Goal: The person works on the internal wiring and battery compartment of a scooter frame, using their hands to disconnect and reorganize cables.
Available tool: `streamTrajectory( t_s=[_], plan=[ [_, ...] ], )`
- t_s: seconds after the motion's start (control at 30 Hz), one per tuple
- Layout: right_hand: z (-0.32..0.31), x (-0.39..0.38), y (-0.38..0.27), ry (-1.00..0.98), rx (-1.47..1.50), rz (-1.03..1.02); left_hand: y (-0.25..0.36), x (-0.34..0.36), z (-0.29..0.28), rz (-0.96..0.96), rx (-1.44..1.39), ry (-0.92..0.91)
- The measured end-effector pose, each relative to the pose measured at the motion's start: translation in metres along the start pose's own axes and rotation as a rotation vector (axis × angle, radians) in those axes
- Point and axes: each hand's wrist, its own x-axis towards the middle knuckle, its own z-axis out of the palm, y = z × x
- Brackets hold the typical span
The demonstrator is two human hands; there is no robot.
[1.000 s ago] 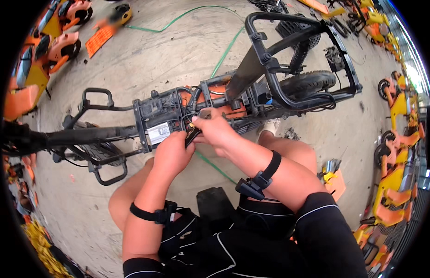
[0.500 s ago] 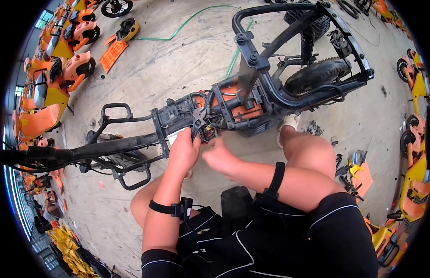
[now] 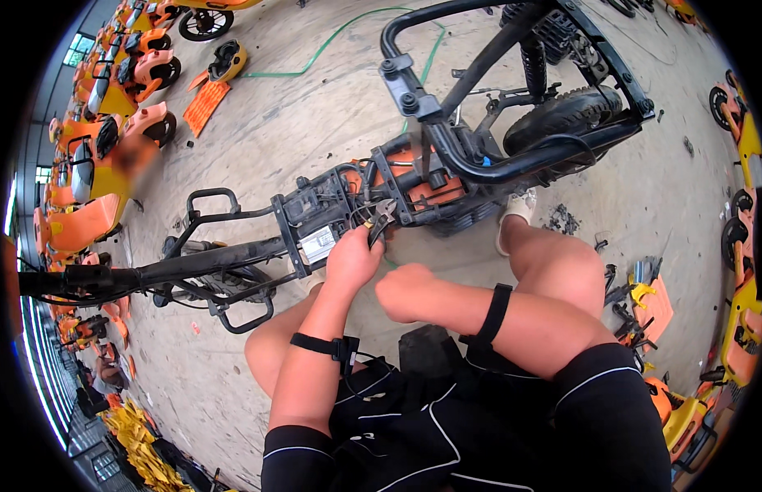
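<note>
My left hand (image 3: 354, 256) is closed around the handles of pliers (image 3: 383, 211), whose grey jaws point up over the middle of a stripped black motorbike frame (image 3: 213, 261). Wires (image 3: 356, 215) run through the open bay beside the jaws. To the left of the pliers lies a box with a white label (image 3: 319, 243), set in the frame. Nearer to me, my right hand (image 3: 407, 293) is a closed fist, apart from the frame. Its fingertips are turned away, so whatever they may hold is hidden.
The frame's tube loop (image 3: 479, 170) and rear wheel (image 3: 553, 123) stand at the far right. Loose parts and an orange panel (image 3: 656, 312) lie on the floor at right. A yellow helmet (image 3: 227, 61) and an orange mat (image 3: 206, 108) lie far left. Orange bikes (image 3: 86, 225) line both sides.
My right hand has drawn back from the wiring toward my body. My left hand has shifted right with the pliers, leaving the white label in full sight.
</note>
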Motion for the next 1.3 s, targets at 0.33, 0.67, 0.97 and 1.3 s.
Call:
streamTrajectory(
  t_s=[0.33,0.67,0.97,1.3],
  plan=[
    [-0.013,-0.017,0.015,0.061,0.019,-0.018,0.005,0.007,0.009,-0.020,-0.112,-0.047],
    [-0.010,-0.016,0.016,0.063,-0.004,-0.022,0.010,0.006,0.015,-0.004,-0.066,-0.009],
    [-0.010,-0.016,0.018,0.058,0.008,-0.030,-0.004,0.006,0.021,-0.019,-0.146,-0.054],
    [-0.006,-0.011,0.017,0.070,0.002,-0.021,-0.015,0.003,0.025,-0.152,-0.688,-0.252]
  ],
)
